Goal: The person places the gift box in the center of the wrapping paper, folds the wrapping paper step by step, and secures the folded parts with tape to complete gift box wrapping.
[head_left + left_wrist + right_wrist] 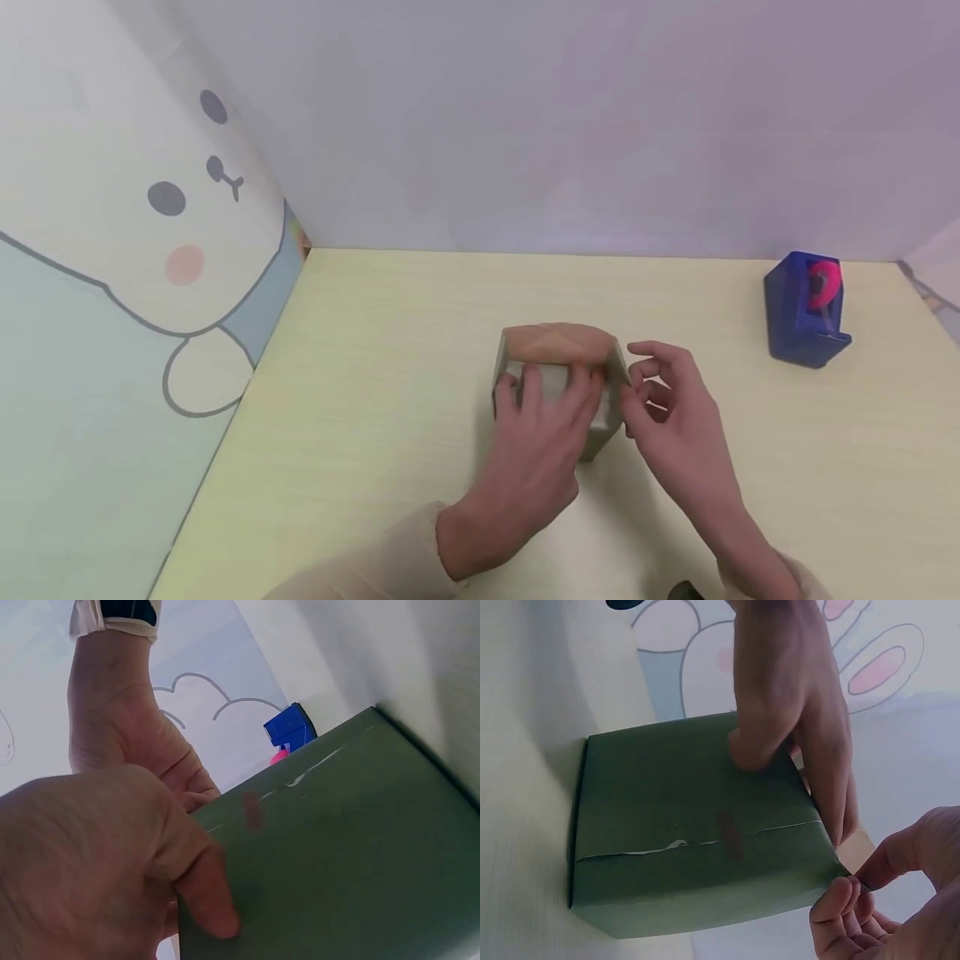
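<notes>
A green cardboard box (pixel 596 442) stands on the table with its top open and a tan flap (pixel 558 342) raised at the far side. Over the near rim, my left hand (pixel 525 467) grips the box wall, its fingers reaching inside. Its thumb (pixel 210 900) presses the green outer face. My right hand (pixel 678 433) pinches the box's upper right corner between thumb and fingertips, as the right wrist view shows. A pale torn line crosses the green face, with a small brownish strip (pixel 730 836) over it.
A blue tape dispenser (pixel 798 312) with a pink roll stands at the table's back right. The pale wooden table (pixel 375 358) meets a plain wall behind. A cartoon-printed panel (pixel 90 400) borders the left side. Something dark (pixel 684 592) shows at the bottom edge.
</notes>
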`<state>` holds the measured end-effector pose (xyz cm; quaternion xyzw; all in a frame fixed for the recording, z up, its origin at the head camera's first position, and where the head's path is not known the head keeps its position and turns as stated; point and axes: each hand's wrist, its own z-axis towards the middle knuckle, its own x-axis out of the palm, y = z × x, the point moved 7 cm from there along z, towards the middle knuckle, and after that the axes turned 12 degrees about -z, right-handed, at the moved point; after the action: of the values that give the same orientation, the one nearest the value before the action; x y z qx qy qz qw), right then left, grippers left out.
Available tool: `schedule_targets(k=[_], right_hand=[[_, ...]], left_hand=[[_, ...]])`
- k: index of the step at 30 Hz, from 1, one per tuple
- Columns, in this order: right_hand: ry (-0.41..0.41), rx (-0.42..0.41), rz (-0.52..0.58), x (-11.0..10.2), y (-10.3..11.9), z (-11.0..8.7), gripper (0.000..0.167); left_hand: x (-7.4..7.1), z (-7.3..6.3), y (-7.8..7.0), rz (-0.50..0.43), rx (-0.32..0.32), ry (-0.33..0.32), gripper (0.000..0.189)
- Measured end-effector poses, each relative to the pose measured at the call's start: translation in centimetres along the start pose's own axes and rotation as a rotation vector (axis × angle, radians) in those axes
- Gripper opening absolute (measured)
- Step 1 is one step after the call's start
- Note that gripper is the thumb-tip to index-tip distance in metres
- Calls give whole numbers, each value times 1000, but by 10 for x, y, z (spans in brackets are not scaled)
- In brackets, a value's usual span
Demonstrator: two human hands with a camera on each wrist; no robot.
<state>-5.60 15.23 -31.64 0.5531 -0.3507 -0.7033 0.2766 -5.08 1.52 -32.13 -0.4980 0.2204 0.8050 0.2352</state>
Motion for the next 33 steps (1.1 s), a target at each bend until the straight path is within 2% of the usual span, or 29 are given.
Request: schedule_targets(k=[4,8,12,14,16,20,24,33], right_hand=[[-20,-11,35,1,3,0,49],[-8,-32,37,2,6,0,45],[11,-36,25,0,4,-4,28],[17,-28,-18,-1,1,-8,14],[22,-31,-83,-2,-3,-13,8],[31,-103,-263,2,-8,-21,16],[-2,-205,-389,6,-5,-22,24],[-84,-300,-468,5,7,-13,37]], left_hand=[[1,2,1,-7,-25,43,83],[2,2,1,-30,-42,70,79],[4,2,1,-41,-45,102,80],[4,2,0,-44,-46,118,83],[4,2,0,-47,-43,124,84],[3,2,-1,-39,-34,114,80],[3,2,-1,-22,-27,99,78],[4,2,-2,-11,-8,84,77]])
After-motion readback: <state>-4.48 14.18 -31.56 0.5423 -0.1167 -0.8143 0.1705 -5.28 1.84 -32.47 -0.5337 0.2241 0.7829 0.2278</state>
